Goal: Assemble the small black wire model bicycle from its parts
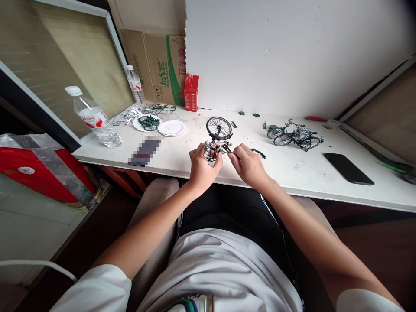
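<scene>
In the head view, my left hand [204, 170] is closed around the frame of a model bicycle [212, 150] above the front part of the table. One spoked wheel [219, 128] is attached at the bicycle's far end. My right hand [247, 164] pinches a small dark part [226, 148] with thumb and forefinger, close to the bicycle's right side. Whether that part touches the frame cannot be made out. A curved black mudguard-like piece [258, 153] lies just beyond my right hand, and a small black piece [234, 124] rests beside the wheel.
Assembled model bicycles [297, 136] stand at the right, near a black phone [349, 168]. On the left are white plates [172, 128], one bearing green bicycle parts [148, 123], and water bottles [94, 119]. A red box [191, 92] and a cardboard carton [156, 65] stand at the back.
</scene>
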Demonstrator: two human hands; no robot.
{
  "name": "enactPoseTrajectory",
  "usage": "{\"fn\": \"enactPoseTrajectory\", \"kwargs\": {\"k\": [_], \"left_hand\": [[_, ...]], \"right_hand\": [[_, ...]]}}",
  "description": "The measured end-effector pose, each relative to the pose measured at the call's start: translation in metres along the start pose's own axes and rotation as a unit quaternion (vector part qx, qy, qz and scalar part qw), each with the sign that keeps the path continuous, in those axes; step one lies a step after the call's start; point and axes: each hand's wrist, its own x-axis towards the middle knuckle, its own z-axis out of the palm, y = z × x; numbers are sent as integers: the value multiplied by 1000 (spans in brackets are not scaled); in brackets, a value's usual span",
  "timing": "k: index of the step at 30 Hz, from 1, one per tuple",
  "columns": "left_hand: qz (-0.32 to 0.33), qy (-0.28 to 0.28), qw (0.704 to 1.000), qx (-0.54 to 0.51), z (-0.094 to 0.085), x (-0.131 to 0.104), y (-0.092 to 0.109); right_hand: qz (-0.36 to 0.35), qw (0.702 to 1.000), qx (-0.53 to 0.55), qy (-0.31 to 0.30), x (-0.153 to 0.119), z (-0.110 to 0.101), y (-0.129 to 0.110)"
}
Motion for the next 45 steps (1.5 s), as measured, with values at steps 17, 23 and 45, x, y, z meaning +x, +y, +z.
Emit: {"fn": "enactPoseTrajectory", "kwargs": {"k": [17, 23, 45], "left_hand": [[36, -8, 999, 41, -5, 4, -10], [13, -16, 1000, -13, -3, 4, -12], [33, -3, 999, 18, 4, -3, -23]], "right_hand": [[135, 971, 190, -45, -2, 6, -18], [-51, 993, -108, -21, -2, 4, -4], [266, 819, 501, -81, -1, 18, -24]]}}
